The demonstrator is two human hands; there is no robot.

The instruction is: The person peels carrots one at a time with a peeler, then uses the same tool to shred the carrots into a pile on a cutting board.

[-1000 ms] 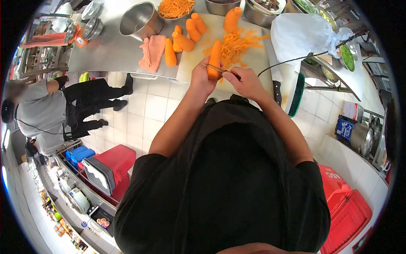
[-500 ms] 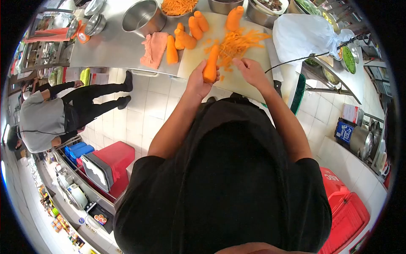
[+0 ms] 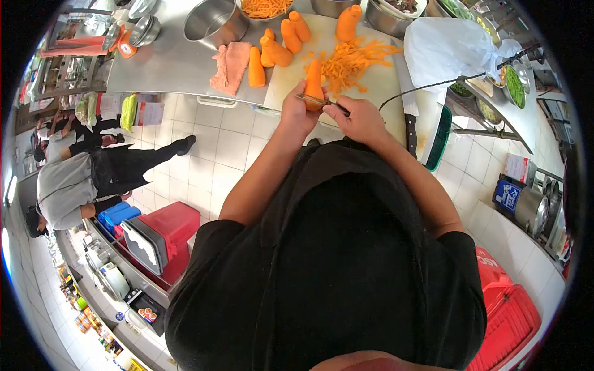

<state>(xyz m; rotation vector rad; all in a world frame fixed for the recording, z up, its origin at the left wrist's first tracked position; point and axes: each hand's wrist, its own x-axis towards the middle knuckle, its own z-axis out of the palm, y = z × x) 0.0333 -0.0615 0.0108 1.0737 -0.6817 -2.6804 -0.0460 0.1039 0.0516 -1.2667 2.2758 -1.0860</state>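
Observation:
My left hand (image 3: 298,111) is wrapped round the lower part of a carrot (image 3: 314,75), whose narrower end points away from me. In my right hand (image 3: 364,120) is a peeler (image 3: 317,99) with a dark handle, its head lying across the carrot near the thick end. Both hands are over the near edge of a pale cutting board (image 3: 385,80). Just beyond them lies a pile of carrot shreds (image 3: 349,62). Several whole peeled carrots (image 3: 279,54) rest on and beside the board, and another carrot (image 3: 348,25) stands behind the pile.
A pink cloth (image 3: 231,69) and a steel pot (image 3: 216,25) are on the left of the counter, with a bowl of carrot shreds (image 3: 266,7) behind. To the right are a knife (image 3: 411,131) and a white plastic bag (image 3: 439,52). A person (image 3: 68,185) stands at far left.
My right hand has come in to the carrot, bringing the peeler across its thick end. The carrot is lower and nearer me. At left, the person has shifted and another person shows behind.

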